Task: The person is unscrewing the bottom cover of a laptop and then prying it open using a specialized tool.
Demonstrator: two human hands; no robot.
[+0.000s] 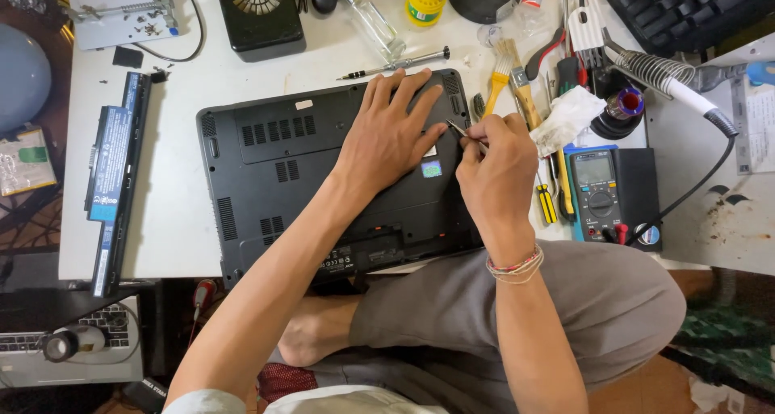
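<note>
Black laptop (323, 180) lies underside up — left hand (391, 131) flat, open; right hand (496, 160) pinching thin metal tool (464, 133).

head view | from above | facing straight down | close over table (186, 220)

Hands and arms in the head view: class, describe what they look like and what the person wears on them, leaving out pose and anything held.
Both forearms are bare, with no gloves or rings visible. The right hand has a stack of thin bracelets at the wrist: red, pale and tan strands. The left hand has nothing on its wrist. A light sleeve edge shows at the left upper arm.
</note>
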